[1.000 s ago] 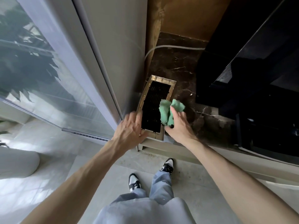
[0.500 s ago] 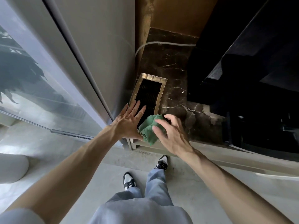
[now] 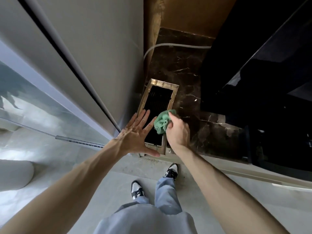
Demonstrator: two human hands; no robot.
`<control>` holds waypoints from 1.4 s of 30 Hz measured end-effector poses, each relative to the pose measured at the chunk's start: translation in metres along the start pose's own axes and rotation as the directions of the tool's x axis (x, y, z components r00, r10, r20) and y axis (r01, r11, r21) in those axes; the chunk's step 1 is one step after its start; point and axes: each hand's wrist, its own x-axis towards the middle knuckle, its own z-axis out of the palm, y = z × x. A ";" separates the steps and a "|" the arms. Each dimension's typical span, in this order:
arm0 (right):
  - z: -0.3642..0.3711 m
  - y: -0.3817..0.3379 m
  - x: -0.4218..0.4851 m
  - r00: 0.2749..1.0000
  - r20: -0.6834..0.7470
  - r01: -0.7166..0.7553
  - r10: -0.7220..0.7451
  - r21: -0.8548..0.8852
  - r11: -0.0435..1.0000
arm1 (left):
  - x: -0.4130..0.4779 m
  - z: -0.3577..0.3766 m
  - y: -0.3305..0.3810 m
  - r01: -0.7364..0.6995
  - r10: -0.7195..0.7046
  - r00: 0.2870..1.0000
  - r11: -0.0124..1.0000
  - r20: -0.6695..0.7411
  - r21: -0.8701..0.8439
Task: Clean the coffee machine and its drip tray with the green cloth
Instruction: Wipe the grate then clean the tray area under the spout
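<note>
1. Head view: the drip tray (image 3: 158,99), a brass-rimmed frame with a black grate, lies at the front edge of the dark marble surface (image 3: 185,73), left of the black coffee machine (image 3: 253,78).
2. The left hand (image 3: 135,133) lies flat on the tray's near left part, fingers straight and spread apart (thumb out along the front rim).
3. The right hand (image 3: 178,131) has its fingers clamped round the bunched green cloth (image 3: 161,122), which sits at the tray's right rim, over the grate.
4. A white cable (image 3: 177,45) crosses the surface behind the tray; 2 black-and-white shoes (image 3: 137,190) stand on the pale floor (image 3: 219,191).
</note>
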 end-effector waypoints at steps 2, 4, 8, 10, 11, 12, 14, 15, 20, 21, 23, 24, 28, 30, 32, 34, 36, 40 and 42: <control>-0.005 -0.011 0.028 0.999 -0.018 -0.038 0.037 -0.047 0.998 | -0.002 -0.003 0.000 -0.013 0.013 1.000 1.000 -0.001 0.003; -0.007 -0.017 0.054 1.000 -0.016 -0.013 0.011 -0.123 0.992 | -0.001 -0.004 -0.001 -0.022 0.022 1.000 1.000 -0.021 0.004; -0.005 -0.021 0.080 0.996 -0.021 0.083 -0.090 -0.217 0.973 | 0.003 -0.004 -0.002 -0.025 0.025 0.999 1.000 -0.021 0.007; -0.005 -0.023 0.087 0.983 -0.096 0.128 -0.156 -0.243 0.961 | 0.005 -0.007 -0.002 -0.030 0.030 0.999 1.000 -0.011 0.006; -0.005 -0.024 0.090 0.971 -0.155 0.146 -0.182 -0.220 0.965 | 0.005 -0.008 -0.002 -0.032 0.032 0.999 0.999 -0.016 0.007; -0.006 -0.027 0.095 0.952 -0.231 0.164 -0.201 -0.169 0.972 | 0.005 -0.008 -0.001 -0.035 0.035 0.999 0.999 -0.020 0.007; -0.009 -0.035 0.110 0.879 -0.405 0.241 -0.250 -0.075 0.968 | 0.005 -0.008 -0.001 -0.040 0.040 0.999 0.999 -0.015 0.008; -0.010 -0.038 0.122 0.855 -0.439 0.280 -0.276 -0.057 0.958 | 0.005 -0.007 -0.001 -0.041 0.041 0.999 0.999 -0.017 0.009; 0.002 -0.043 0.181 0.941 0.206 0.316 -0.269 -0.247 0.916 | 0.006 -0.008 -0.004 -0.058 0.057 0.998 0.998 -0.022 -0.018; 0.008 -0.040 0.182 0.920 0.269 0.362 -0.285 -0.303 0.882 | 0.005 -0.009 -0.004 -0.056 0.056 0.998 0.998 -0.015 -0.020; 0.015 -0.033 0.176 0.899 0.286 0.420 -0.332 -0.342 0.841 | 0.005 -0.010 -0.003 -0.050 0.050 0.999 0.998 -0.011 -0.028; 0.016 -0.028 0.170 0.884 0.290 0.452 -0.366 -0.337 0.826 | 0.005 -0.010 -0.003 -0.048 0.047 0.999 0.998 -0.012 -0.036; 0.007 -0.005 0.128 0.784 0.325 0.612 -0.529 -0.258 0.748 | 0.003 -0.012 -0.002 -0.027 0.026 0.999 0.999 -0.018 -0.044; 0.004 0.003 0.100 0.770 0.324 0.624 -0.549 -0.209 0.753 | 0.002 -0.012 -0.002 -0.023 0.021 0.999 0.998 -0.028 -0.063; 0.000 0.006 0.073 0.770 0.321 0.620 -0.552 -0.169 0.766 | 0.000 -0.011 -0.002 -0.036 0.030 0.998 0.995 -0.062 -0.095; -0.007 0.007 0.049 0.773 0.313 0.617 -0.552 -0.167 0.769 | -0.003 -0.011 -0.001 -0.061 0.046 0.991 0.991 -0.128 -0.116; -0.019 0.006 0.029 0.791 0.314 0.600 -0.526 -0.227 0.767 | -0.010 -0.008 -0.001 -0.102 0.076 0.975 0.988 -0.208 -0.119; -0.047 -0.007 0.008 0.777 0.466 0.619 -0.424 -0.441 0.650 | -0.026 0.003 0.002 -0.179 0.147 0.929 0.982 -0.340 -0.063; -0.058 -0.018 0.005 0.740 0.547 0.665 -0.392 -0.510 0.545 | -0.031 0.007 0.003 -0.125 0.077 0.923 0.987 -0.377 -0.104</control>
